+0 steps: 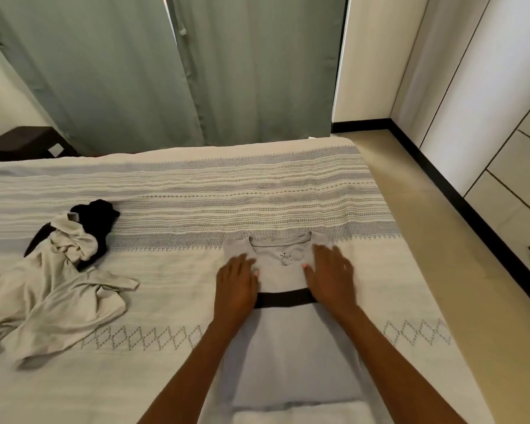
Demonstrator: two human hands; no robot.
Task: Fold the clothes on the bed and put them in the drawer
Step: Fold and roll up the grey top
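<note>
1. I see the grey T-shirt [283,347] lying flat on the near right part of the bed [196,194], collar pointing away from me, its sides already folded inward into a narrow strip; a dark band [283,299] crosses it below the collar label.
2. My left hand [236,286] lies palm down on the shirt's left shoulder, fingers straight and close together, gripping nothing; my right hand [331,276] presses flat on the right shoulder, fingers straight and slightly spread, likewise holding nothing; both hands sit just above the dark band, one at each end of it.
3. Well apart to the left, a crumpled beige garment [52,289] sprawls unfolded on the bedspread; a black garment [100,221] lies bunched at its far end, touching it and partly under it.
4. The bedspread is cream with woven grey stripes across its far part and a row of diamond shapes nearer to me; a folded white edge [294,416] shows at the bottom, just under the shirt's hem.
5. Beyond the bed hang green curtains [166,71]; a dark bedside table [22,143] stands at the far left.
6. To the right runs a tan floor [416,209] with a black skirting; white wardrobe fronts with drawers [514,185] line that wall; whether any drawer stands open I cannot tell.
</note>
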